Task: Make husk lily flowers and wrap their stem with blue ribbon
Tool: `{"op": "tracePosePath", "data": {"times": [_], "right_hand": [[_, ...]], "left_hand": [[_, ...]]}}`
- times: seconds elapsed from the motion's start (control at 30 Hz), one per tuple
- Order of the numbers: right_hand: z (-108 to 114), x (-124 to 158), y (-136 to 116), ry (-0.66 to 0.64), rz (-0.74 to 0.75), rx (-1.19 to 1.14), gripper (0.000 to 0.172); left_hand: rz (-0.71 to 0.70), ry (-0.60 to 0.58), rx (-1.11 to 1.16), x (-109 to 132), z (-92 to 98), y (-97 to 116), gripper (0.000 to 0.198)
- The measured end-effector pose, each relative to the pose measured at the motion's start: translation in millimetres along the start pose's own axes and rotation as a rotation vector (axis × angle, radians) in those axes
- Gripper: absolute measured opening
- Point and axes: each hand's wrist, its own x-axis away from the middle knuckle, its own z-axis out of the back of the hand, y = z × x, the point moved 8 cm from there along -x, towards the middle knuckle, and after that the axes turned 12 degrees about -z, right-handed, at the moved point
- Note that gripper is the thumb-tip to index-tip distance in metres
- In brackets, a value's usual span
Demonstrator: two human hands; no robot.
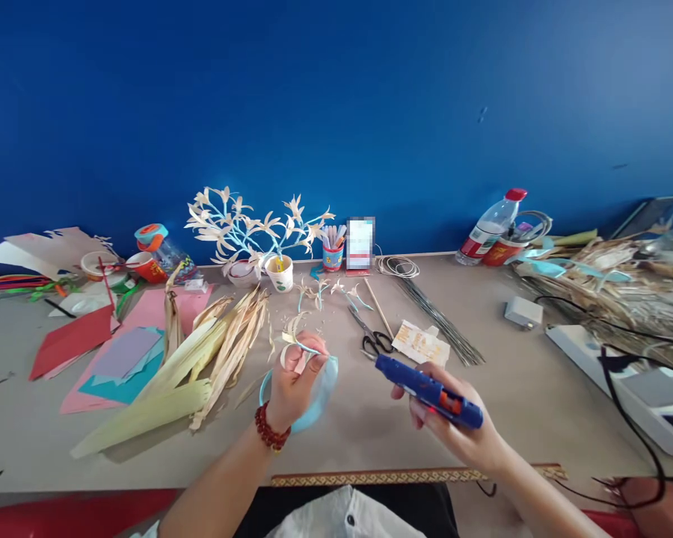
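Pinched in my left hand (294, 381) is a small corn husk flower (294, 327) with pale petals and a thin light-blue stem. A strip of light-blue paper (318, 403) hangs from that stem and loops behind the hand. My right hand (457, 418) is wrapped round a blue hot glue gun (415, 381), its nozzle directed left, a little apart from the flower. Beyond the hands lie black-handled scissors (377, 342), a thin wooden stick (378, 308), a glue-marked piece of card (420, 344) and several small husk flowers (317, 290).
Corn husks (173, 373) and coloured paper (126, 359) cover the left. Finished husk flowers stand in a white cup (280, 278) by the blue wall. Wires (440, 321) lie right of centre; a plastic bottle (487, 228), power strip (606, 381) and black cables are at the right.
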Motion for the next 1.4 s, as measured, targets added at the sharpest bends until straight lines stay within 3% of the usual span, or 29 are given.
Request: {"op": "tracePosePath", "data": {"times": [0.2,0.4,0.73,1.03,1.4], "right_hand": [[-16,1,-32,-0.03,0.102,0.134,0.007],[-23,0,-46,-0.008,0.17,0.249,0.007],[-25,0,-43,0.019,0.201,0.323,0.011],[-26,1,-43,0.048,0.23,0.407,0.006],[-27,2,-43,0.085,0.287,0.478,0.012]], "left_hand": [[0.0,-0.006,-0.024,-1,-1.3,6,0.01],[-0.043,-0.036,-0.047,1,-2.3,11,0.01],[-0.105,-0.021,-0.062,1,0.0,15,0.007],[-0.109,-0.015,-0.02,-1,-1.9,18,0.007],[-0.101,-0.025,-0.066,0,-1.2,18,0.006]]}}
